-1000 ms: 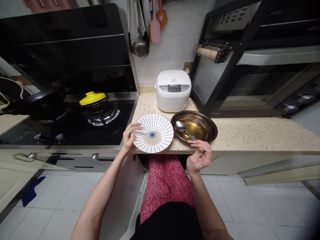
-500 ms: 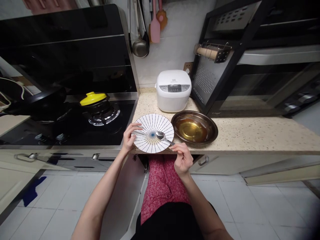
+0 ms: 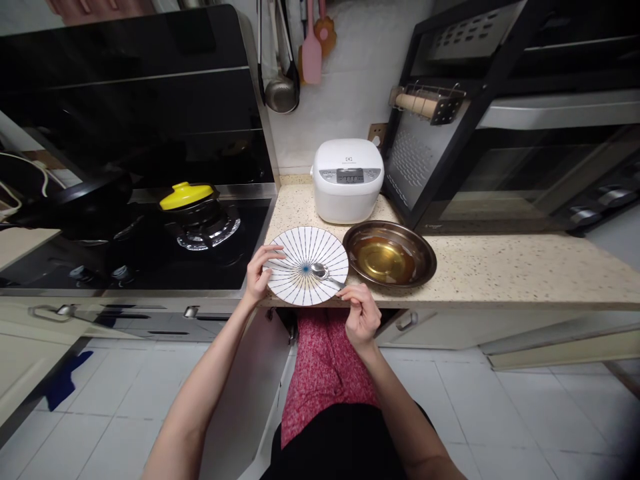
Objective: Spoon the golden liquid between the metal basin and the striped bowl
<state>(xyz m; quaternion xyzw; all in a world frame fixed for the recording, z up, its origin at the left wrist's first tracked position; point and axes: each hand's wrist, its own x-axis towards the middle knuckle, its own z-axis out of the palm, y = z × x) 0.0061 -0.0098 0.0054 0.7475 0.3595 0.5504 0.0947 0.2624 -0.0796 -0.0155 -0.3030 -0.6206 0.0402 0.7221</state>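
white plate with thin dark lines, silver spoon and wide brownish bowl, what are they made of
The round white, dark-lined plate: probably glazed ceramic, going by its smooth, slightly shiny face.
The silver metal spoon: likely polished steel, with bright highlights on its head.
The wide brownish bowl: seemingly glossy metal, judging by glints along its rim; which metal is unclear.

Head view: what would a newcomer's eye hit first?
Probably the white striped plate at the counter's front edge, with the left hand at its left rim and the right hand holding a spoon over it. Next, the golden-looking inside of the metal bowl just right of the plate, then the bright yellow lid on the stove's dark pot, left.
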